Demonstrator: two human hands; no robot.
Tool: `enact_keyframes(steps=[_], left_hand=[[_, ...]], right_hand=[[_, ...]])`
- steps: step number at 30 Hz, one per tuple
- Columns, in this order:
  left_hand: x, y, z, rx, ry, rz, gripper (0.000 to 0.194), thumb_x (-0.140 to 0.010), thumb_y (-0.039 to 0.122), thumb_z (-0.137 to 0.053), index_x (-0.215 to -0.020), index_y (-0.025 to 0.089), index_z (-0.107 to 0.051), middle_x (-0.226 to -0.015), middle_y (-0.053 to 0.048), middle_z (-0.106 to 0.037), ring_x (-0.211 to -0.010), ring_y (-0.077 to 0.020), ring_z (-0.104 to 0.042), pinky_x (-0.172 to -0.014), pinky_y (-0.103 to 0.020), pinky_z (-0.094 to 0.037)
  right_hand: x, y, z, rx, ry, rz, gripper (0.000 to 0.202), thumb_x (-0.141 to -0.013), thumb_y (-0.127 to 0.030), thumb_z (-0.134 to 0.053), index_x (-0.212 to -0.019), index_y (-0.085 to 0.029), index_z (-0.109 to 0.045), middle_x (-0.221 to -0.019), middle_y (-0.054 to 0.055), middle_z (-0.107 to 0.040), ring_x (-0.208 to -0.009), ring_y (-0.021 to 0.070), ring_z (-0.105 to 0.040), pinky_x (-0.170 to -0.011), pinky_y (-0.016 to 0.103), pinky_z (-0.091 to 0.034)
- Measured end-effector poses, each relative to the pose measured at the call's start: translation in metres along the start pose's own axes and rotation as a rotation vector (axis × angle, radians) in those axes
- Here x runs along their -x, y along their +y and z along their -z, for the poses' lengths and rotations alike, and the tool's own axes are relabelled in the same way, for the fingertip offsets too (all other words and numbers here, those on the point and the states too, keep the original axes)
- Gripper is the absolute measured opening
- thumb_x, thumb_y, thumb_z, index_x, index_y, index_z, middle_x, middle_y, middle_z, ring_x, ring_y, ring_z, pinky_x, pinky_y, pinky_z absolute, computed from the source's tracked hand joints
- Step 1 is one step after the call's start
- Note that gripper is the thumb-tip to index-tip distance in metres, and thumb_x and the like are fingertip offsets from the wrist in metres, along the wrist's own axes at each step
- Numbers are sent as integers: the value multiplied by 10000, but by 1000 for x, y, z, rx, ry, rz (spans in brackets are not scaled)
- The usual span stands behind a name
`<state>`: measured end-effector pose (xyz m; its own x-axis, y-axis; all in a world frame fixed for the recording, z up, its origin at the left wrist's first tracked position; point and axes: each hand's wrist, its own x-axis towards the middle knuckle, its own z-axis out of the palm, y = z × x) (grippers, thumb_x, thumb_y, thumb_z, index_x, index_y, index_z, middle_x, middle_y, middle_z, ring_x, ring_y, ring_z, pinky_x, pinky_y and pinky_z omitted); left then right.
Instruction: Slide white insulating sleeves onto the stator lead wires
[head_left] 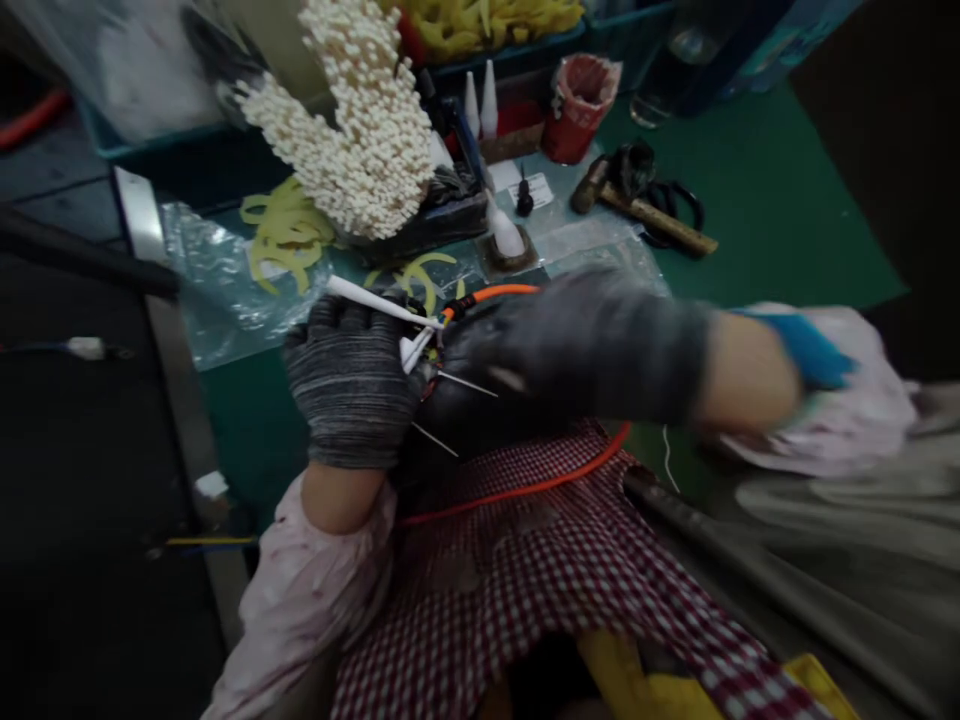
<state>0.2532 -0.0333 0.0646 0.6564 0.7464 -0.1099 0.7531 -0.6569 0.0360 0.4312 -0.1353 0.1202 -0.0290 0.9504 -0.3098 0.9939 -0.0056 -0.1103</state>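
Observation:
My left hand [352,385], in a grey knitted glove, is closed at the edge of a dark rounded object [480,400] above my lap. A slim white tapered stick [379,303] runs along its fingertips, its thin end among small coloured wires [442,322]. A shorter white piece [415,352] sits beside the fingers. What the palm grips is hidden. My right hand [585,345], gloved likewise, is smeared by motion over the dark object, so its fingers cannot be made out. An orange cable [504,291] passes behind it. Two thin pale rods [466,383] stick out nearby.
On the green table [795,190] lie a hammer [652,215], a red cup [577,105], a white nozzle bottle [506,235] and yellow curved strips [289,235]. A bundle of white-tipped sticks [367,140] stands behind. A checked cloth [540,560] covers my lap.

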Motion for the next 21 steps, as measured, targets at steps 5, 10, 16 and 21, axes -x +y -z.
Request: enact_keyframes(steps=[5, 10, 16, 21], left_hand=[[11, -15, -6, 121, -3, 9, 625, -1031, 434, -597, -1629, 255, -630, -1726, -152, -603, -1630, -443, -502, -1334, -611, -418], [20, -19, -11, 147, 53, -4, 560, -1055, 472, -543, -1560, 275, -682, -1707, -130, -617, -1613, -403, -518, -1372, -582, -375], [25, -20, -15, 184, 58, 17, 568, -1068, 529, -520, -1556, 295, -692, -1651, -121, -663, -1578, -386, -561, -1352, -545, -413], [33, -24, -21, 235, 73, -12, 566, -1103, 486, -478, -1601, 282, -655, -1706, -109, -631, -1672, -368, -481, -1401, -588, -358]], right_hand=[[40, 101, -47, -132, 343, -244, 584, -1129, -418, -412, -1600, -231, -703, -1447, 204, -801, -1240, 333, -768, -987, 517, -571], [10, 135, -103, -77, 215, -772, 582, -1087, -277, -464, -1582, -109, -721, -1490, 317, -749, -1366, 390, -703, -1086, 579, -488], [13, 58, -105, -250, 644, -259, 482, -1094, -391, -603, -1450, -117, -777, -1393, 256, -781, -1337, 349, -721, -1163, 524, -572], [-27, -3, -93, -203, 350, 170, 620, -1127, -476, -601, -1688, -214, -609, -1512, 201, -753, -1353, 382, -715, -1149, 586, -596]])
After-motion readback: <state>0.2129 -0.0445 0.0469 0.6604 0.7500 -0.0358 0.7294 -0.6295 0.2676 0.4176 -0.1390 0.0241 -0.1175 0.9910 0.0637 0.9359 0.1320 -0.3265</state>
